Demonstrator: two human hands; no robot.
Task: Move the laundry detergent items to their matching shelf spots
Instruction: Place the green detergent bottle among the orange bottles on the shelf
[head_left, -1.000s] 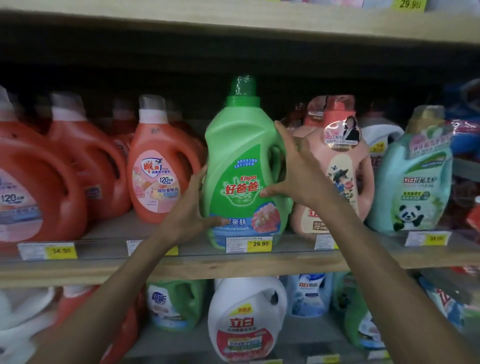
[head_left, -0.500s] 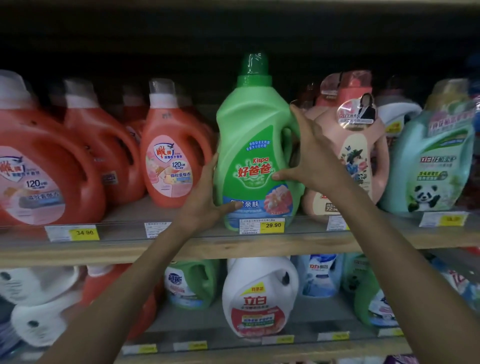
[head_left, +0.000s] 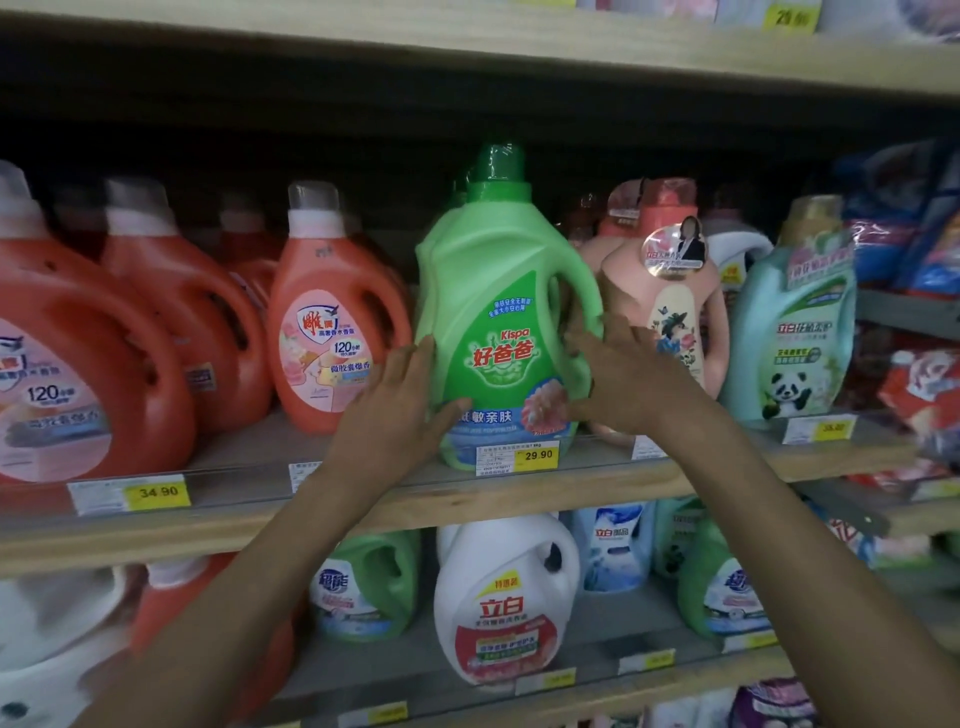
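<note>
A green Kispa detergent bottle (head_left: 498, 312) stands upright on the middle shelf (head_left: 239, 525), right behind a 29.90 price tag (head_left: 519, 457). My left hand (head_left: 395, 410) lies flat against its lower left side, fingers straight and pointing up, thumb across the front label. My right hand (head_left: 623, 379) presses the lower right side just below the handle, with fingers spread and blurred. The bottle sits between my two palms.
An orange bottle (head_left: 332, 332) and larger orange jugs (head_left: 88, 364) stand to the left. A pink bottle (head_left: 670, 312) touches the green one's right side, with a teal panda bottle (head_left: 795, 322) beyond. Below are a white jug (head_left: 509, 597) and green bottles.
My right hand has slid down from the handle to the bottle's lower right side. The left hand keeps its place. The view has shifted a little.
</note>
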